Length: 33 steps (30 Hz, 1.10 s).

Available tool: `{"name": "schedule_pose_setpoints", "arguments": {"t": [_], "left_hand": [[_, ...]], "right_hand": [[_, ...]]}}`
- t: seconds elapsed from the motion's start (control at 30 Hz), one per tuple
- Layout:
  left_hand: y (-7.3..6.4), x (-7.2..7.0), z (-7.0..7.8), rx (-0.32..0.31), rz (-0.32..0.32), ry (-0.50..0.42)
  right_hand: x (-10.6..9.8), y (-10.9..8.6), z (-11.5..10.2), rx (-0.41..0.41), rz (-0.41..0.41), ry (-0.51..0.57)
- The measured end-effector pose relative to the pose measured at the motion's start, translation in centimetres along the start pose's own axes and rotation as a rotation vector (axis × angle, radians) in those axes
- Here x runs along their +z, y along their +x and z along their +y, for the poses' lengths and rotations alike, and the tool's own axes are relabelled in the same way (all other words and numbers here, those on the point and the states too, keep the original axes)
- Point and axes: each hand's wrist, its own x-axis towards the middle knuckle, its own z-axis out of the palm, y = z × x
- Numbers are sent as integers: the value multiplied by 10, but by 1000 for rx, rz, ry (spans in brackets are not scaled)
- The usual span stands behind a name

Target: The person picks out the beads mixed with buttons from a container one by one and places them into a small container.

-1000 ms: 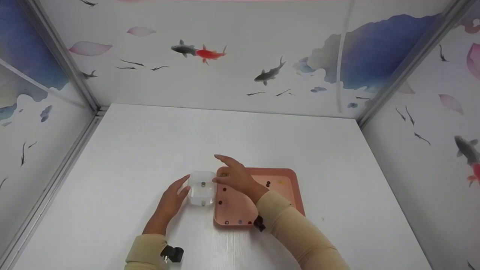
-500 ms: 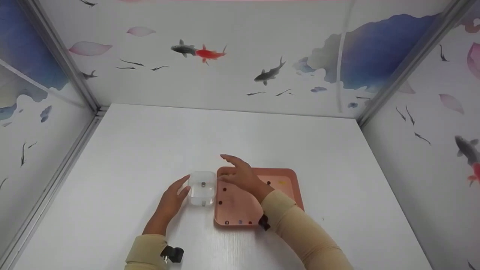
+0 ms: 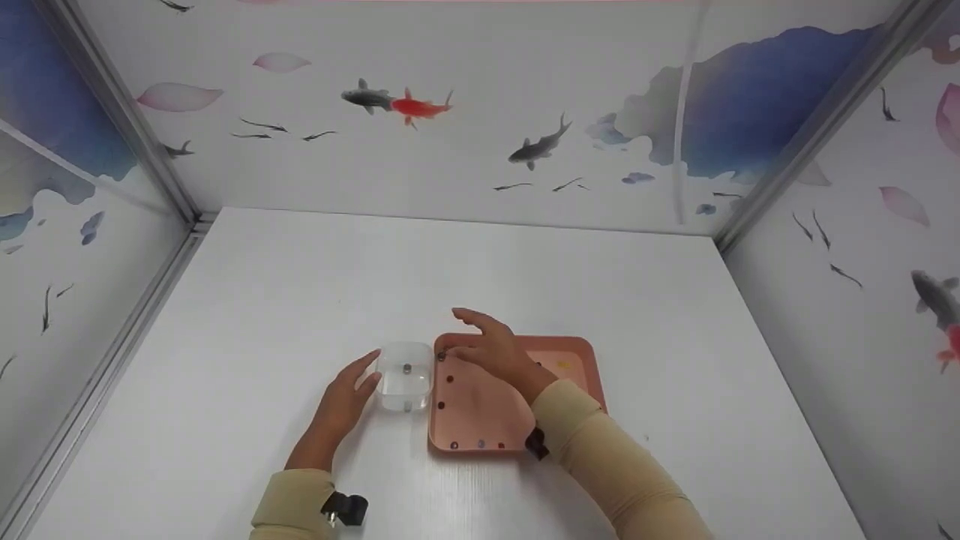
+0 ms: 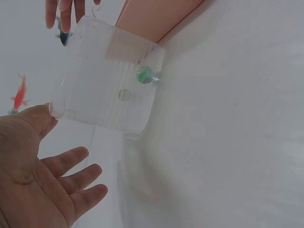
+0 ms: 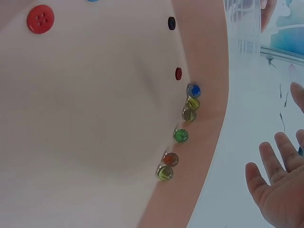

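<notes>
A clear plastic box stands against the left edge of a pink tray. Inside it are a green marble and a paler round marble. My left hand is at the box's left side, its thumb touching the rim and the other fingers loosely spread. My right hand hovers above the tray's far left part, fingers extended, with nothing seen in its grasp. Beneath it several marbles, among them a green marble and a blue marble, line the tray's edge.
Loose buttons lie in the tray, among them a red button, a black button and a yellow button. Around everything is the white tabletop, enclosed by printed panels.
My right hand has shifted right, from the box's edge to over the tray, uncovering marbles in the far left corner. The left hand and the box have stayed put.
</notes>
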Motion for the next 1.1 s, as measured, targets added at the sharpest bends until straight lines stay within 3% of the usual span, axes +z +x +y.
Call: {"name": "schedule_pose_setpoints", "arguments": {"t": [0.5,1.1], "left_hand": [[0,1,0,-4,7,-4],[-2,-1,2,-23,-17,-9]], "right_hand": [[-9,-1,10,-17,63,-82],[-24,-10,20,-11,109,-50]]}}
